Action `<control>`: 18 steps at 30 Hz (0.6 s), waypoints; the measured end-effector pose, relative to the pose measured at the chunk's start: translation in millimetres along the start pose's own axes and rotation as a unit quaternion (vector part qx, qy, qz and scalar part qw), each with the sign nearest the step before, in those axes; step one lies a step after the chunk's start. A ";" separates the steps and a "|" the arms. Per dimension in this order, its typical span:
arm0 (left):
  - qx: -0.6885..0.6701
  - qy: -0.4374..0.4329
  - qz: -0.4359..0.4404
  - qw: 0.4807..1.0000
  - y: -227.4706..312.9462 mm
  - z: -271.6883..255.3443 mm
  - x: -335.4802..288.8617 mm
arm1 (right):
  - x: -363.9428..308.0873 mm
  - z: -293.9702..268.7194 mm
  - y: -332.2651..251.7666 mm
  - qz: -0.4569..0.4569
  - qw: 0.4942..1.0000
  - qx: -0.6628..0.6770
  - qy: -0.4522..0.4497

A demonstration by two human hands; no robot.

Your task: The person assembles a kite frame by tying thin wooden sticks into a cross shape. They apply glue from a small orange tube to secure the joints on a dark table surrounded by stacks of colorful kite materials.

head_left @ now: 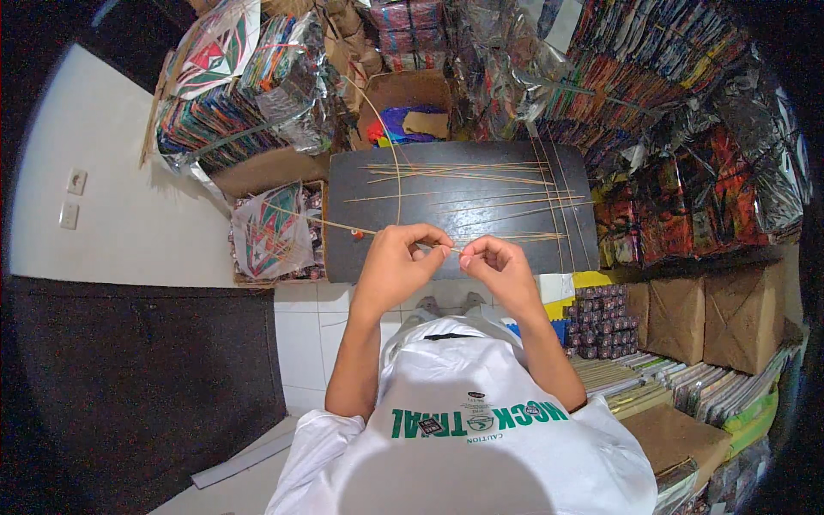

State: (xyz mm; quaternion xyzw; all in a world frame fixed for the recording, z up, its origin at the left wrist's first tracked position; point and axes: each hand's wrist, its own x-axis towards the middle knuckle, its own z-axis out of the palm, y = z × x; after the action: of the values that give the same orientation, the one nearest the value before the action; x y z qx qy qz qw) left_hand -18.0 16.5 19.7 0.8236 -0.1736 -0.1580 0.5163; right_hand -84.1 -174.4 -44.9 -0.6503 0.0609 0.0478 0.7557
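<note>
Over the near edge of the tbl [352, 172], the person's L hand [402, 264] is drawn into a pinch, thumb agst forefinger, w/ a thin stick [398, 172] held in it; the other fingers curl in. Just beside it, the R hand [502, 273] is pinched too, thumb & fingertip nipping a fine bit that shows in the gap btwn the hands, prob. part of the stick, tho it's too small to be sure.

From the L hand one length bows up & away across the tbl, another runs out to the left; whether that's 1 stick or 2 is hidden in the grip.

To do it well, both pinches shd sit close so the work can't twist, L as clamp, R for fine moves, pressure light, since thin stuff cd split or spring back. The left length reaches over a printed bag [270, 240], so it wants room there.

Further across the tbl lie loose sticks [532, 236], mostly lengthwise, a few crossing at the right end; best not to drag the bow thru them.

Beyond the tbl are a carton [399, 90] & packed stacks [627, 77]; the bow's tip points that way, so turns shd be slow.
</note>
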 end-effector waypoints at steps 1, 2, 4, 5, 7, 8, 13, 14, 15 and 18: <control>0.001 0.001 0.001 1.000 -1.5 0.3 0.1 | 0.0 -0.1 -0.5 -0.001 1.000 0.003 -0.001; 0.003 0.003 0.003 1.000 -3.8 0.9 0.2 | 0.0 -0.4 -1.0 -0.002 1.000 0.007 -0.003; 0.007 0.000 0.002 1.000 -3.3 0.6 0.4 | 0.0 -1.2 -1.3 -0.004 1.000 0.017 -0.007; 0.009 -0.004 0.000 1.000 -0.3 -0.3 0.6 | 0.0 -1.8 -1.1 -0.005 1.000 0.024 -0.010; 0.008 -0.006 0.000 1.000 -0.3 0.2 0.8 | 0.2 -2.4 -0.9 -0.007 0.999 0.033 -0.013; 0.005 -0.005 0.001 1.000 -3.2 1.5 1.1 | 0.6 -2.6 -1.2 -0.008 0.999 0.037 -0.014; 0.003 -0.007 0.006 1.000 -1.9 2.6 0.7 | -0.7 0.4 -5.5 0.000 1.000 0.022 -0.004; 0.005 -0.007 0.008 1.000 -2.1 2.8 0.9 | -0.2 -1.0 -2.9 0.001 1.000 0.020 -0.005; 0.007 -0.008 0.010 1.000 -2.0 2.7 1.1 | 0.1 -1.7 -1.7 0.001 1.000 0.017 -0.005; 0.023 -0.008 0.018 1.000 -2.9 2.3 2.0 | 1.0 -1.6 -0.1 -0.009 1.000 0.026 0.004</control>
State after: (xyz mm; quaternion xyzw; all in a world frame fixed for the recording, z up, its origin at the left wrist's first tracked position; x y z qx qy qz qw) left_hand -16.9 14.9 16.0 0.8306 -0.1963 -0.1516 0.4986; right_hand -83.2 -176.0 -45.3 -0.6309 0.0596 0.0366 0.7727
